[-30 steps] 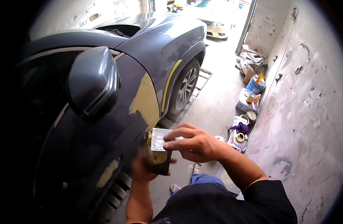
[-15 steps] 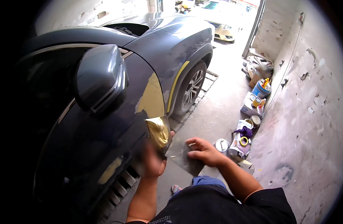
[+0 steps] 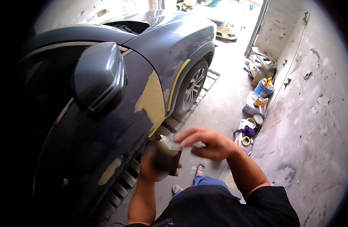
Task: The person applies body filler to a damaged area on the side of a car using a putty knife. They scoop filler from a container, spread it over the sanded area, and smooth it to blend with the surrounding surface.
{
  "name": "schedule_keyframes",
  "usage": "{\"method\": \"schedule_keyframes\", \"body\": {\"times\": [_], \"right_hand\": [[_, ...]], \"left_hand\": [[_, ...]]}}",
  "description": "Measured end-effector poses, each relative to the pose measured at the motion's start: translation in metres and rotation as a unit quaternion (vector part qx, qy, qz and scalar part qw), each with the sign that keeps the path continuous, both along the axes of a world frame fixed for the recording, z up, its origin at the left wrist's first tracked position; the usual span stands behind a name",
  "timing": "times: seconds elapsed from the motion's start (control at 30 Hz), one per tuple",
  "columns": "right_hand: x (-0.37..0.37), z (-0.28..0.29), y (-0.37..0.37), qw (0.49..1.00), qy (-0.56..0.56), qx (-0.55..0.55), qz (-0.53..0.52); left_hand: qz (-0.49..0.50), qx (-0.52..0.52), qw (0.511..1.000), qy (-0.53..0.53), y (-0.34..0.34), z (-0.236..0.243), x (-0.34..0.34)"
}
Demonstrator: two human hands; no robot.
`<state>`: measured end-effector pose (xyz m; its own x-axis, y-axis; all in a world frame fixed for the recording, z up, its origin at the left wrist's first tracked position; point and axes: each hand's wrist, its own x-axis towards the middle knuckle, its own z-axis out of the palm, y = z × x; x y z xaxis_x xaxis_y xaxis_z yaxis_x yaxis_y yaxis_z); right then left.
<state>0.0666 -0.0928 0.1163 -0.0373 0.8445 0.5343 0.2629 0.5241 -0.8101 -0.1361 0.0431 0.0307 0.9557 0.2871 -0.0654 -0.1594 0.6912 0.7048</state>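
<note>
Head camera shows your left hand [image 3: 149,164] wrapped around a dark flat board [image 3: 174,160], just right of the dark grey car's front door [image 3: 102,130]; that grip is closed on the board, with fingertips showing past its right edge. Your right hand [image 3: 213,143] pinches a thin pale spreader [image 3: 170,143] at the board's far end, though blur hides how the thumb sits and whether the blade touches. Some yellowish paste [image 3: 174,152] shows beside the blade, so you likely hold the board up in front of you to give the spreader a firm backing. Both hands meet close to your body, presumably for steadiness. Left of them, a yellow filler patch [image 3: 151,96] covers the door's far edge, and a smaller patch [image 3: 110,171] sits nearer you. Over to the right, a blue bucket [image 3: 263,89], a purple cloth [image 3: 248,131] and a yellow tape roll [image 3: 242,142] line the foot of the wall [image 3: 317,121], perhaps to be handy without being underfoot
</note>
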Motion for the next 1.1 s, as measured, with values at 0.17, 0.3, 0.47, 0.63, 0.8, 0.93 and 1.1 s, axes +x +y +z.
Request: {"method": "schedule_keyframes", "body": {"times": [0.17, 0.3, 0.47, 0.63, 0.8, 0.93, 1.1], "right_hand": [[0.01, -0.02, 0.012, 0.965, -0.216, -0.102, -0.112], [0.002, -0.03, 0.018, 0.916, -0.196, -0.032, -0.348], [-0.045, -0.068, 0.01, 0.931, -0.252, -0.073, -0.253], [-0.022, -0.033, 0.022, 0.941, -0.19, -0.051, -0.274], [-0.032, -0.042, 0.001, 0.94, -0.243, -0.031, -0.237], [-0.015, -0.001, -0.003, 0.954, -0.245, 0.052, -0.163], [-0.001, -0.014, 0.01, 0.964, -0.211, 0.077, -0.143]], "left_hand": [[-0.019, -0.063, 0.996, -0.053, -0.005, 0.005, 0.008], [0.155, -0.047, 0.987, 0.0, -0.015, 0.005, 0.026], [0.199, 0.144, 0.969, -0.017, 0.002, -0.024, 0.03], [0.251, 0.325, 0.909, 0.062, -0.002, -0.04, 0.026], [0.182, 0.096, 0.978, -0.044, 0.01, -0.023, 0.019], [-0.098, -0.079, 0.985, -0.122, 0.016, -0.014, -0.003], [-0.162, -0.16, 0.958, -0.174, 0.005, 0.003, 0.002]]}}
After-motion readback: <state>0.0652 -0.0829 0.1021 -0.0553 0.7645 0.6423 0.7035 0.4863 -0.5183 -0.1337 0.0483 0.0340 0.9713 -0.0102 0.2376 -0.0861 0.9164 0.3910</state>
